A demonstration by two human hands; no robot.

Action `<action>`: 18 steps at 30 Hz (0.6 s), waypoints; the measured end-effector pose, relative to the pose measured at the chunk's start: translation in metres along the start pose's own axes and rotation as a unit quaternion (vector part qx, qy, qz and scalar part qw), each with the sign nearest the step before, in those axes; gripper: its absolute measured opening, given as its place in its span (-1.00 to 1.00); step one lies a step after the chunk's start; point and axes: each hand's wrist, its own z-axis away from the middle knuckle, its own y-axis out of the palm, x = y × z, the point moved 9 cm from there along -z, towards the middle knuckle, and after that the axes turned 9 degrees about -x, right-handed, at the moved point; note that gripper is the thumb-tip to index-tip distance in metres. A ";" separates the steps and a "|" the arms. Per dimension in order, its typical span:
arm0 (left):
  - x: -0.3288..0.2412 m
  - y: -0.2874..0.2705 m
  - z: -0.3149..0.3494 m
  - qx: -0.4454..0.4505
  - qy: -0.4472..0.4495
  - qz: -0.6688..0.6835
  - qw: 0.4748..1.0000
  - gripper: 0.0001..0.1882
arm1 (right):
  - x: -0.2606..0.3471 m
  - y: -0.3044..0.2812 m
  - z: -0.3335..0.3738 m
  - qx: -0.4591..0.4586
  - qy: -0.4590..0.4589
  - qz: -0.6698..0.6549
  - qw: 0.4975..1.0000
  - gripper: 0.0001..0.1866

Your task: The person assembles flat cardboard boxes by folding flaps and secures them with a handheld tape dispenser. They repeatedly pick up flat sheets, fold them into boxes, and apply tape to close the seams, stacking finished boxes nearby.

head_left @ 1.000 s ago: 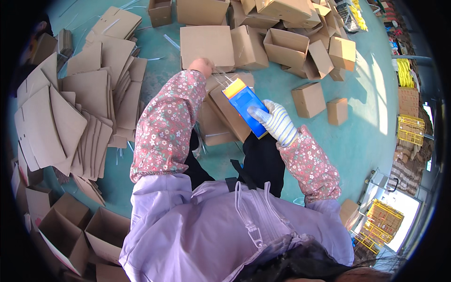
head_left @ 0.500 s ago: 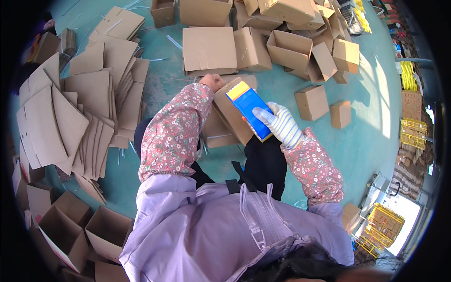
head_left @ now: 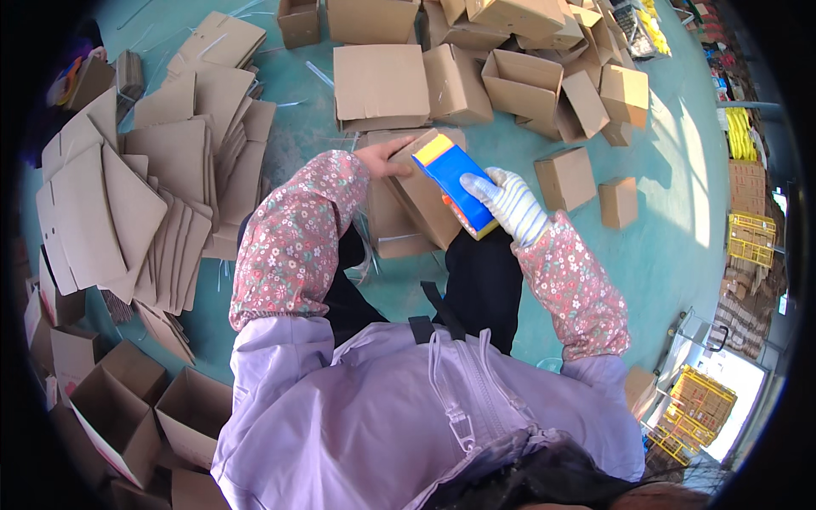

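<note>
A brown cardboard carton [head_left: 422, 197] stands tilted in front of my knees, against another flat-topped carton [head_left: 384, 223]. My bare left hand [head_left: 385, 158] is at its far left edge, thumb and fingers spread apart, the fingertips against the cardboard. My right hand [head_left: 508, 204], in a white striped glove, is closed round a blue hand-held tool [head_left: 455, 180] with a yellow end and an orange part along its lower side. The tool lies over the carton's right side; its exact kind and its underside are hidden.
Flattened cartons [head_left: 174, 170] lie in fanned stacks on the left. A closed carton [head_left: 381, 85] sits just ahead, with a heap of open boxes [head_left: 523, 85] beyond. Two small cartons [head_left: 567, 178] stand to the right. Open boxes [head_left: 119, 416] crowd the lower left.
My left hand has opened from a fist and moved slightly down along the carton's edge, its fingers now spread. The right hand with the blue tool has shifted slightly right.
</note>
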 end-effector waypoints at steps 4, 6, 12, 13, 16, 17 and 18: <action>0.015 -0.001 -0.006 0.022 -0.015 0.055 0.998 -0.22 | 0.010 -0.009 0.005 -0.046 -0.031 0.191 0.980 -0.48; 0.019 -0.001 -0.011 0.026 -0.001 0.072 0.997 -0.21 | 0.015 -0.015 0.018 -0.040 -0.031 0.154 0.987 -0.48; -0.010 -0.006 -0.007 -0.085 0.140 -0.032 0.986 -0.27 | 0.017 -0.027 0.029 -0.056 -0.018 0.278 0.959 -0.41; -0.022 -0.006 -0.001 -0.106 0.185 -0.107 0.971 -0.28 | 0.017 -0.028 0.026 -0.061 -0.017 0.283 0.957 -0.41; -0.043 0.008 0.017 -0.135 0.250 -0.359 0.889 -0.32 | 0.014 -0.029 0.019 -0.061 0.002 0.275 0.960 -0.38; -0.046 0.014 0.021 -0.136 0.257 -0.443 0.848 -0.34 | 0.015 -0.028 0.018 -0.062 -0.010 0.303 0.951 -0.39; -0.050 0.015 0.025 -0.147 0.265 -0.471 0.828 -0.37 | 0.016 -0.027 0.016 -0.063 -0.015 0.328 0.942 -0.39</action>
